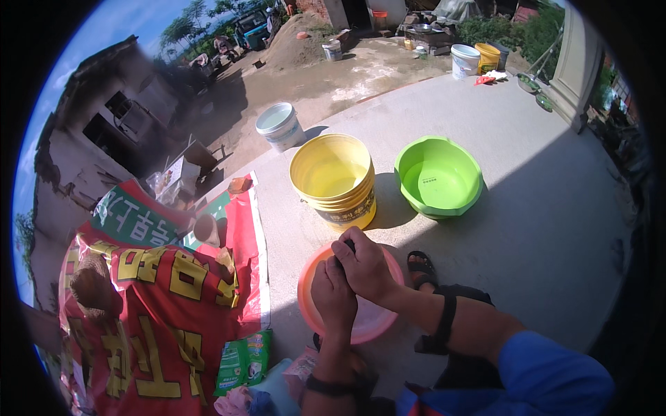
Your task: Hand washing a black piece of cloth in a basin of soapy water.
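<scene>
Over a pink plastic basin (pixel 394 260) on the concrete ground, my two hands are pressed together. A small dark item, perhaps cloth, (pixel 350 245) shows between the fingers and thumb of my right hand (pixel 368 268). My left hand (pixel 333 291) is closed just below and beside it, against the same item. Most of that item is hidden by the hands, so its kind is unclear. The basin holds whitish, cloudy liquid. Just beyond the basin stands a yellow bucket (pixel 338 208) with water inside. To its right is a green basin (pixel 442 182), also holding water.
A red printed banner (pixel 156 312) lies to the left, with a brick (pixel 240 185) on it. Near my left arm are a green detergent packet (pixel 243 361) and pink cloth (pixel 237 401). A white bucket (pixel 281 127) stands farther off; more buckets (pixel 464 61) are at the back right.
</scene>
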Motion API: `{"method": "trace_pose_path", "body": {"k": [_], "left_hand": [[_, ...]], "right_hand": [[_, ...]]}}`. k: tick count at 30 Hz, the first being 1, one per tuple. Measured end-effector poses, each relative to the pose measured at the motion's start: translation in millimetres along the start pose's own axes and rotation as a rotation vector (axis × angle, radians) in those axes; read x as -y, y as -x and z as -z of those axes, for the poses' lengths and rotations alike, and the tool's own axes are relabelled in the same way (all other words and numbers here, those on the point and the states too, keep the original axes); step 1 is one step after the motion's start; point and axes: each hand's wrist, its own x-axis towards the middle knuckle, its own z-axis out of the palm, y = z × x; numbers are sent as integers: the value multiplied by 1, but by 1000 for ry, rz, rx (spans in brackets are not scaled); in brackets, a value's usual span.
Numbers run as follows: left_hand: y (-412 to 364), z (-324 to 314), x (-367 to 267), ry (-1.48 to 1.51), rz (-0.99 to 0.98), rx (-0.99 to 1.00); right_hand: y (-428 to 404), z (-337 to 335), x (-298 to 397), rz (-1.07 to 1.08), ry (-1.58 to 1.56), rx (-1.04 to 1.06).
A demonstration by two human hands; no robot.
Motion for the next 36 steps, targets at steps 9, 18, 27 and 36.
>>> {"method": "trace_pose_path", "body": {"k": [9,18,27,36], "left_hand": [[0,-6,-6,276,61,-21],[-4,-6,9,205,68,-26],[-15,8,30,235,223,13],[-11,14,25,113,67,-6]], "right_hand": [[-17,-4,-4,-32,-78,-57],[-4,-2,-1,45,-23,34],[14,0,20,144,118,184],[17,-3,13,132,88,156]]}}
